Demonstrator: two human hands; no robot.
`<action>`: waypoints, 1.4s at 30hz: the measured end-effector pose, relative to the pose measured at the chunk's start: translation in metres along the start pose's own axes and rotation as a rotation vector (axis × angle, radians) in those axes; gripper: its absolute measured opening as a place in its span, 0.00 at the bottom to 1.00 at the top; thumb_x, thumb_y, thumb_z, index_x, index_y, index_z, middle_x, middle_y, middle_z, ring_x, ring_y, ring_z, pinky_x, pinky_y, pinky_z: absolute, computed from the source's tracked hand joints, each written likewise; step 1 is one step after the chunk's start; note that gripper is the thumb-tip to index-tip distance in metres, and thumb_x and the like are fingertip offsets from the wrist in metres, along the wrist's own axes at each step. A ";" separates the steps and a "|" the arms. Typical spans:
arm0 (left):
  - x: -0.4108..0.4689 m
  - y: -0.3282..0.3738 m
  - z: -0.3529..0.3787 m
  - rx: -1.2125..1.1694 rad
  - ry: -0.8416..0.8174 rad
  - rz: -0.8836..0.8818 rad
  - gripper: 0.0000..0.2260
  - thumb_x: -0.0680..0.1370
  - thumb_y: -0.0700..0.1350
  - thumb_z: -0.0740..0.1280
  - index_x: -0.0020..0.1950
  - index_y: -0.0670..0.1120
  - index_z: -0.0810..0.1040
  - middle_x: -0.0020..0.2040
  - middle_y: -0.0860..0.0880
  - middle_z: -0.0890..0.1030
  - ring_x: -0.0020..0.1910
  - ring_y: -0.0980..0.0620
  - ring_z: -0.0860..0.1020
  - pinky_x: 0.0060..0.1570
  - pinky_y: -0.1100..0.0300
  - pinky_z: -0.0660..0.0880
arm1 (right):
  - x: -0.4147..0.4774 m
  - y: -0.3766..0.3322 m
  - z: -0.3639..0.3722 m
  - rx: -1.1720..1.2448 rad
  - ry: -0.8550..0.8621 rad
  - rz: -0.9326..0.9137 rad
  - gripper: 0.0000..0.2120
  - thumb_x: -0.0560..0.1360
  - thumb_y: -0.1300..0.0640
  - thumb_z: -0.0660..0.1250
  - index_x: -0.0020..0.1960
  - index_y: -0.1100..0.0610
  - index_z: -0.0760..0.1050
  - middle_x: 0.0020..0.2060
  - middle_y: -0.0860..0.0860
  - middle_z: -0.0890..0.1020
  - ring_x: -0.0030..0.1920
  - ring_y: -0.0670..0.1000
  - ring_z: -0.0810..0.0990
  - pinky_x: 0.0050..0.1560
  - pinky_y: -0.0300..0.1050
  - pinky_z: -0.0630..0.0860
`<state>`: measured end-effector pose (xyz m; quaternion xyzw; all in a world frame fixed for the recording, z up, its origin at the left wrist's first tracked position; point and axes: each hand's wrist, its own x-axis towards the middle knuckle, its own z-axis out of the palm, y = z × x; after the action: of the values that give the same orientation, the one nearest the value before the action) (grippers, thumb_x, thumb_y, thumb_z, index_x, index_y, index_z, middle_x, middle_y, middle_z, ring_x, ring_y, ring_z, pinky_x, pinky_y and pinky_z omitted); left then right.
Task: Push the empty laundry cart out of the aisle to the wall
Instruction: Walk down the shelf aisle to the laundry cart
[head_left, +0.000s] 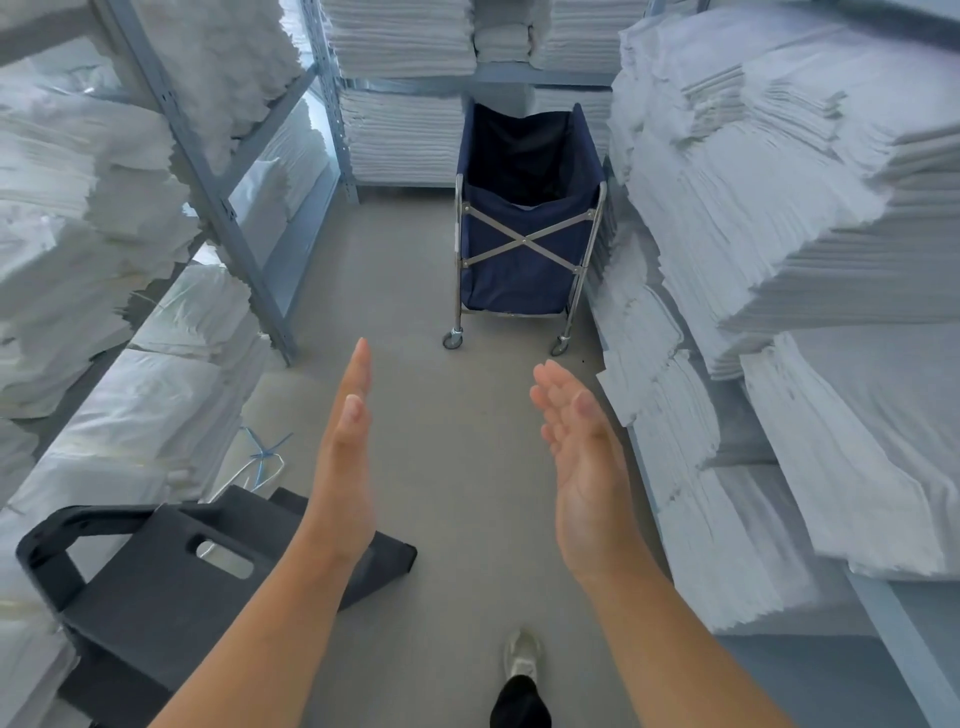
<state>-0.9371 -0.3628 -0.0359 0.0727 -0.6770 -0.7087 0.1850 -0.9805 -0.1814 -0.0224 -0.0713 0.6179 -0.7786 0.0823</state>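
Navy-blue fabric laundry cart (527, 244) on a chrome X-braced frame with small caster wheels stands at the far end of the aisle, its bag showing only dark interior, close beside the white linen stacks on the right (779, 208) and just in front of the far shelving of folded white towels (402, 130). Both bare hands reach forward over the grey floor (415, 291), well short of the cart and touching nothing. The left hand (345, 467) is flat and edge-on, fingers straight and together; the right hand (582, 457) is spread loosely, palm turned inward. At the near left, a dark grey plastic cart with a slotted handle (171, 566) sits beside grey metal shelving (208, 171) loaded with white bundles. A pale sneaker (522, 657) shows at the bottom edge.
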 end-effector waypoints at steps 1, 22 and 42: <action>0.008 -0.001 0.001 -0.002 0.009 -0.008 0.32 0.71 0.76 0.56 0.73 0.66 0.62 0.79 0.63 0.60 0.78 0.64 0.56 0.80 0.47 0.48 | 0.008 0.001 0.000 0.004 -0.005 0.003 0.29 0.68 0.30 0.59 0.65 0.40 0.75 0.67 0.37 0.78 0.69 0.38 0.74 0.76 0.47 0.61; 0.173 -0.031 0.071 0.031 0.128 -0.018 0.24 0.74 0.70 0.53 0.69 0.70 0.63 0.77 0.67 0.61 0.78 0.65 0.56 0.80 0.48 0.48 | 0.199 -0.002 -0.043 0.059 -0.094 0.028 0.29 0.69 0.31 0.60 0.66 0.41 0.74 0.65 0.34 0.79 0.69 0.37 0.73 0.68 0.35 0.67; 0.348 -0.064 0.007 0.013 0.241 -0.043 0.27 0.72 0.69 0.53 0.72 0.66 0.61 0.77 0.66 0.61 0.77 0.67 0.56 0.80 0.51 0.49 | 0.388 0.031 0.041 0.013 -0.158 0.061 0.29 0.70 0.31 0.60 0.67 0.41 0.74 0.67 0.35 0.78 0.70 0.37 0.73 0.74 0.44 0.63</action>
<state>-1.2702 -0.4812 -0.0473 0.1731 -0.6528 -0.6941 0.2492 -1.3489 -0.3113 -0.0397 -0.1130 0.6064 -0.7717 0.1548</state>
